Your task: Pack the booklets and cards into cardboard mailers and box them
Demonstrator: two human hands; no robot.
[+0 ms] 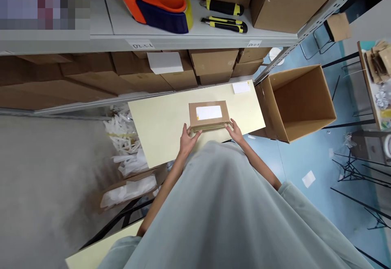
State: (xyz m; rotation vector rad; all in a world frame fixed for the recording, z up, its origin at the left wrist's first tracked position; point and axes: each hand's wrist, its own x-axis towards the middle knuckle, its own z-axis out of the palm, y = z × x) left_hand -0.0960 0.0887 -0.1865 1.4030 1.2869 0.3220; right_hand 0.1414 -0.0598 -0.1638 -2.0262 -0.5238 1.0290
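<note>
A small brown cardboard box [193,110] with a white label on its top sits at the near side of the pale yellow table [161,126]. My left hand [188,140] touches the box's near left corner, thumb and fingers spread along its edge. At the near right corner, my right hand [234,132] has its fingertips against the box. Both hands appear to hold it between them. Behind it to the right, a white card [241,87] lies on the table.
A large open carton [302,102] stands right of the table. The shelf [214,40] behind holds an orange and blue tape dispenser [165,10] and cutters [224,7]. Cardboard boxes [214,63] line the level below. White scraps [125,134] lie at the left.
</note>
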